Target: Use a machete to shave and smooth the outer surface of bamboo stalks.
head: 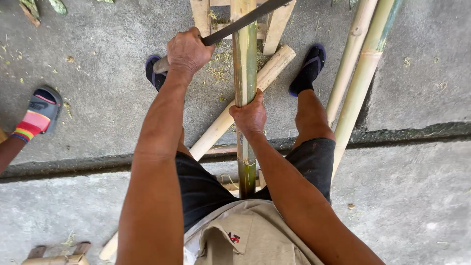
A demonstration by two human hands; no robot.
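Note:
My left hand (189, 49) is closed on the handle of a long dark blade (245, 19), which lies across a green and yellow bamboo pole (244, 59). That pole runs between my knees, and my right hand (249, 115) grips it lower down. A pale bamboo piece (267, 71) lies slanted on the ground under the pole. Fine shavings (221, 61) are scattered beside it.
Two long bamboo poles (363, 64) lean at the right. A frame of pale slats (201, 14) sits at the top. My feet wear dark sandals (309, 68). Another person's foot in a colourful sandal (39, 113) is at the left. A small wooden piece (59, 255) sits bottom left.

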